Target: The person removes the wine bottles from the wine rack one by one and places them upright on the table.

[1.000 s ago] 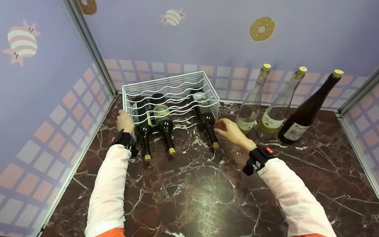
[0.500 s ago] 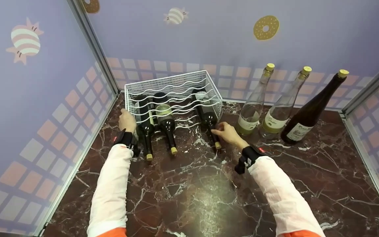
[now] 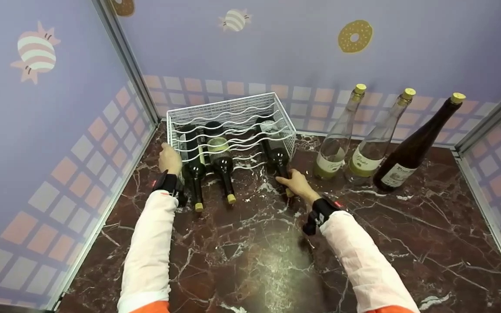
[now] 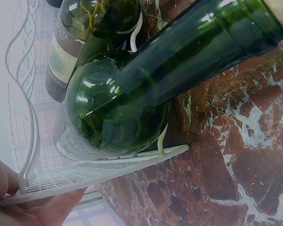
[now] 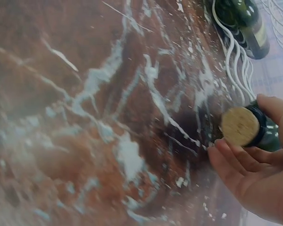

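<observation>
The neck of the right-hand dark bottle (image 3: 276,161) is gripped by the right hand (image 3: 297,184), whose fingers are curled round it just behind the cork (image 5: 239,126). This bottle lies on its side in the rightmost cradle of the white wire rack (image 3: 233,106), base toward the wall, neck projecting over the marble-patterned tabletop (image 3: 255,261). The rack's front left corner is pinched by the left hand (image 3: 170,159), with thumb and fingers closed on the thin wire edge, as the left wrist view shows.

The bottle is judged to be glass, rigid, smooth and fairly heavy, with most of its weight back in the body, so a grip on the neck alone leaves the load hanging far from the hand. The gloss of the glass suggests a slippery surface; the neck near the cork gives the narrowest girth for a full wrap of the fingers. A knock against the wire or the hard tabletop could crack it.

Two more dark green bottles (image 3: 209,161) are cradled to the left, their rounded shoulders resting in the wavy wires. The rack looks light and springy. Two clear bottles (image 3: 346,143) and a slender brown bottle (image 3: 411,148) stand upright by the back wall, well apart from the hands.
</observation>
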A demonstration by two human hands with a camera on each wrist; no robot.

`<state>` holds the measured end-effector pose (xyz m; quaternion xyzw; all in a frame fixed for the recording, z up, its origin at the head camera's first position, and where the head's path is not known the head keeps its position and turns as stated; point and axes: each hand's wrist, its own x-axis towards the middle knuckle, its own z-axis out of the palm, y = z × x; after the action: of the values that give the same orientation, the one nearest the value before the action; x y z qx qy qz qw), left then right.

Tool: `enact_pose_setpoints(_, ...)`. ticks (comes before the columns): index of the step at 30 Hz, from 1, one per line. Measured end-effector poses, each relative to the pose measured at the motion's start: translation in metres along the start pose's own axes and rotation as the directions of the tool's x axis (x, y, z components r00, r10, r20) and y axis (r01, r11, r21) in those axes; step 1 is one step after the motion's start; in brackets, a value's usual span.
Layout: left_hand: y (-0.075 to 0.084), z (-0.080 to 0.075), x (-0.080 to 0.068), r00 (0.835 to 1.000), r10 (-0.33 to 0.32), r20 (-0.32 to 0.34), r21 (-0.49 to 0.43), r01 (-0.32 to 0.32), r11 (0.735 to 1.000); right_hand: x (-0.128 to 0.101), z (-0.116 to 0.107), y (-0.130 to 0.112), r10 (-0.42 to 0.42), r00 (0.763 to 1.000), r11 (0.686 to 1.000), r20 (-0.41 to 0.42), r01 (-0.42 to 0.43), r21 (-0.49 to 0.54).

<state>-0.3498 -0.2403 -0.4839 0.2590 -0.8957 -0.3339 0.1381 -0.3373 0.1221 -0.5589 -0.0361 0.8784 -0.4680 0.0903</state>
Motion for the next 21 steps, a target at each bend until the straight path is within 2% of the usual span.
enact_pose_setpoints(7,-0.001,0.001,0.001,1.000,0.020,-0.016,-0.002,-0.020,1.000,-0.003,0.015,0.002,0.044,0.999,0.989,-0.018,-0.041,0.141)
enact_pose_setpoints(13,0.000,0.001,0.001,1.000,0.015,-0.013,-0.003,-0.015,1.000,-0.003,0.022,0.000,0.087,0.995,0.967,-0.049,-0.072,0.244)
enact_pose_setpoints(17,0.000,0.002,0.001,1.000,0.004,-0.017,0.004,-0.004,1.000,-0.003,0.024,0.002,0.094,0.991,0.970,-0.091,-0.071,0.232)
enact_pose_setpoints(21,0.000,0.001,0.000,1.000,0.001,-0.014,-0.001,-0.001,1.000,-0.003,0.025,0.004,0.064,0.990,0.980,-0.128,-0.038,0.197)
